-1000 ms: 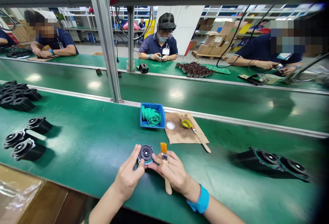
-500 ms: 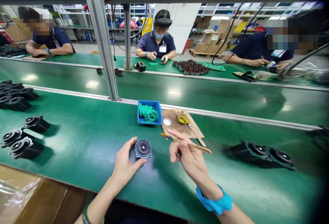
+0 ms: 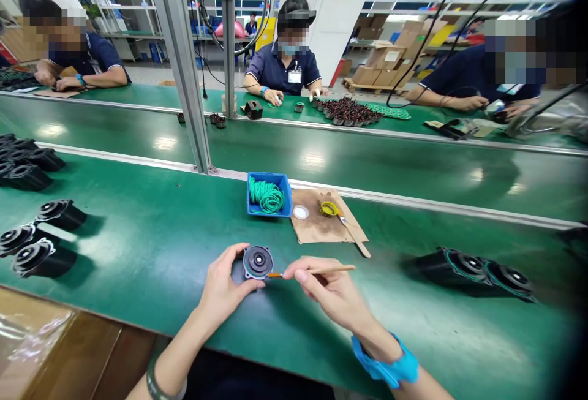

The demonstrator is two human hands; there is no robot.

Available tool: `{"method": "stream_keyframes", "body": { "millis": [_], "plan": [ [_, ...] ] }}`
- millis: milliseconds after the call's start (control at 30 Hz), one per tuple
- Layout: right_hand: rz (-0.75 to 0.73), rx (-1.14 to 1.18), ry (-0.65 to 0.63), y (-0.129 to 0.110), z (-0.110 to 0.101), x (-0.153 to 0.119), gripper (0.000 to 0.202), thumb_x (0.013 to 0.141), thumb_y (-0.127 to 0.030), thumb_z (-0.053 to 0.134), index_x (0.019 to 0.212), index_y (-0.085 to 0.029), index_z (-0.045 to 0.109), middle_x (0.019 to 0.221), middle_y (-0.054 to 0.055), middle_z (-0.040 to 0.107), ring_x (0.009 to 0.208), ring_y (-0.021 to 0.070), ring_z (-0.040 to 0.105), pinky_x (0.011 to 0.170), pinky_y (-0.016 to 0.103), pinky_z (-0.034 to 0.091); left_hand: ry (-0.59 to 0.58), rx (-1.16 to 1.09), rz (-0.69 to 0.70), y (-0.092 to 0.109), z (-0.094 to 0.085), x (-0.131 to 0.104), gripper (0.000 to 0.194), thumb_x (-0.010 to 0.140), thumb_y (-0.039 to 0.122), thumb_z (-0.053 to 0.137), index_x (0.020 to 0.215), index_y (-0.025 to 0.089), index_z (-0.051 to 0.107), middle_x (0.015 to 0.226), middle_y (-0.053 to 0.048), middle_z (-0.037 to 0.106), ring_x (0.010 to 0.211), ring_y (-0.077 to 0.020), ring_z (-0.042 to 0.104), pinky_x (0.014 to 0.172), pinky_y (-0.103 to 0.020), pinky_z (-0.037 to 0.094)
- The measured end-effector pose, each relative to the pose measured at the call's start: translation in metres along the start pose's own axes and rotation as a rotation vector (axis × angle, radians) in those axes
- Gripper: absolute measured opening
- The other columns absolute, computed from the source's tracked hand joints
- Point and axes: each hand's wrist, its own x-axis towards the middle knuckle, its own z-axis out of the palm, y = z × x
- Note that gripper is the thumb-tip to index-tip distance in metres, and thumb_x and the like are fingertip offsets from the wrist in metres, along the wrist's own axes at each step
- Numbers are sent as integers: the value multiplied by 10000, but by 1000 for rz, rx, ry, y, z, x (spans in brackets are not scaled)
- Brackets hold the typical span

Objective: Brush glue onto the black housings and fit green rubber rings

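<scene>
My left hand (image 3: 228, 279) is curled around a round black motor housing (image 3: 258, 260), thumb at its near side and fingers at its far left. The housing stands face up on the green bench, with a light metal rim and a small bright centre. In my right hand (image 3: 327, 285) is a small wooden-handled paintbrush (image 3: 337, 269), pinched between thumb and fingers. Its orange bristles meet the housing's lower right rim. A blue bin (image 3: 271, 211) of green rubber rings (image 3: 266, 196) stands beyond the housing.
Stained cardboard (image 3: 316, 231) carries a yellow ring-shaped container (image 3: 329, 208), a second brush (image 3: 354, 236) and a white disc (image 3: 301, 212). Two housings (image 3: 473, 271) stand right, several more (image 3: 43, 256) left. A metal post (image 3: 181, 69) rises behind. Co-workers sit across the bench.
My right hand has moved left and down, bringing the brush tip from above the bench onto the housing's rim. My left hand keeps its hold on the housing. The camera view has shifted slightly.
</scene>
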Motion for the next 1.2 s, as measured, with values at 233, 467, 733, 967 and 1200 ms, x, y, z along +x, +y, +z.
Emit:
{"method": "stream_keyframes", "body": {
  "millis": [233, 467, 733, 967, 1200],
  "plan": [
    [84, 16, 6, 0, 1, 1, 457, 956, -534, 490, 725, -166, 633, 508, -32, 467, 452, 95, 404, 434, 226, 314, 6, -13, 9, 2, 0, 1, 581, 616, 140, 851, 1131, 221, 595, 1103, -40, 727, 993, -227, 696, 910, -374, 550],
    [289, 282, 7, 9, 7, -3, 475, 867, -641, 568, 764, -182, 503, 522, -59, 481, 383, 60, 388, 389, 189, 269, -10, 3, -20, 1, 0, 1, 603, 609, 155, 869, 1139, 220, 589, 1112, -38, 720, 999, -225, 688, 925, -384, 541],
    [281, 214, 48, 16, 16, 3, 495, 859, -657, 553, 738, -179, 512, 500, -54, 497, 359, 61, 413, 363, 182, 271, -12, -5, -4, -1, 0, 1, 599, 619, 191, 870, 1146, 219, 587, 1118, -47, 721, 1004, -229, 692, 927, -392, 547],
    [187, 25, 55, 17, 7, 14, 509, 922, -597, 492, 624, -185, 507, 518, -36, 478, 379, 62, 412, 381, 196, 319, -1, -4, 2, -2, 1, 1, 609, 604, 195, 878, 1142, 228, 597, 1108, -42, 727, 997, -235, 697, 915, -392, 556],
    [82, -118, 24, 15, 1, 26, 545, 966, -558, 445, 562, -195, 486, 540, -12, 490, 429, 86, 435, 414, 217, 347, -3, -9, -5, -1, -1, 1, 610, 597, 163, 875, 1142, 222, 608, 1116, -47, 728, 1006, -240, 695, 927, -400, 551]
  ]
}}
